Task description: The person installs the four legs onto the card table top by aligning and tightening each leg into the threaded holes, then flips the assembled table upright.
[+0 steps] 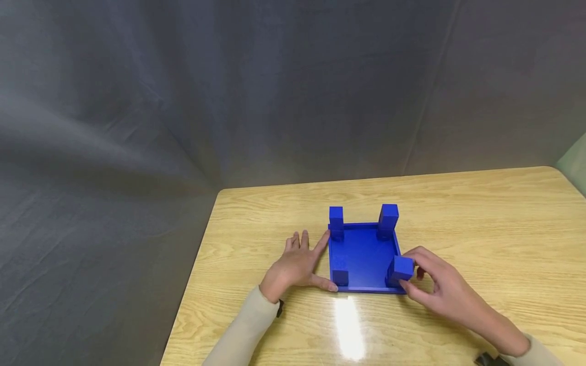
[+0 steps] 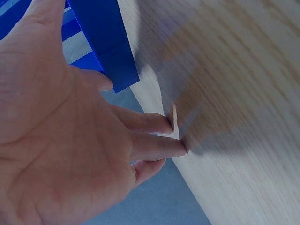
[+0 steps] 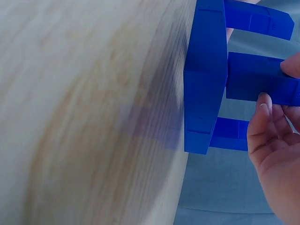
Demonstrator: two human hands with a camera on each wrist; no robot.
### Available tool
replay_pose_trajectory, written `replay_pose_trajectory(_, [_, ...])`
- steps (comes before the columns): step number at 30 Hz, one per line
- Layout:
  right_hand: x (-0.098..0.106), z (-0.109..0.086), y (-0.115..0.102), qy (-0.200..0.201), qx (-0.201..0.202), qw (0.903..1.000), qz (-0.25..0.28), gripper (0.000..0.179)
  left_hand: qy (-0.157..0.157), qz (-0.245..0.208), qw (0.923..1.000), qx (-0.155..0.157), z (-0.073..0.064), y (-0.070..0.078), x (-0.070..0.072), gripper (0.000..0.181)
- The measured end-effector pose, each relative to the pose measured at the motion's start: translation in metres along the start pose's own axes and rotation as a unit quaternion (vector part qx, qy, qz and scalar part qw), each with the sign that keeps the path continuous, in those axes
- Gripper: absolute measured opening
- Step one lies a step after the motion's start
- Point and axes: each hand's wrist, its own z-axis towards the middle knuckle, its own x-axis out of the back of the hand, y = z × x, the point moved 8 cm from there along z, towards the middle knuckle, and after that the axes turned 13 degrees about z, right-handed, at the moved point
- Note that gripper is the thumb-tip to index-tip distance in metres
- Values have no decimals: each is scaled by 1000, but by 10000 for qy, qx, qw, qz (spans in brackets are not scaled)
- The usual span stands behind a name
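A shallow blue square tray [image 1: 366, 262] with a raised rim lies on the wooden table, a blue post standing at each corner. My right hand [image 1: 441, 287] pinches the near right post [image 1: 402, 268] between thumb and fingers, close to its top. In the right wrist view this post [image 3: 253, 77] rises from the tray's edge [image 3: 204, 93]. Along the tray's left side my left hand [image 1: 293, 267] is spread, its thumb at the near left corner and its index finger at the far left one. The left wrist view shows its other fingertips [image 2: 180, 146] reaching toward the tabletop.
The light wood table [image 1: 494, 223] extends to both sides of the tray. Behind it and on the left hangs a dark grey curtain [image 1: 297, 91]. The table's left edge runs beside my left forearm. Other blue posts [image 1: 388, 218] stick up around the tray.
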Motion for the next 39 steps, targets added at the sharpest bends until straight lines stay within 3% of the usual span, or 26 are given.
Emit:
replay_pose_trajectory(15, [-1, -1, 2, 34, -32, 10000, -42, 66, -24, 46, 10000, 10, 1, 0, -2, 139])
replay_pose_trajectory(25, [3, 0, 6, 244, 62, 9995, 204, 65, -71, 19, 10000, 35, 2, -1, -2, 139])
replay_pose_trajectory(39, [6, 1, 2, 322, -115, 9994, 102, 64, -21, 12, 10000, 25, 1, 0, 0, 140])
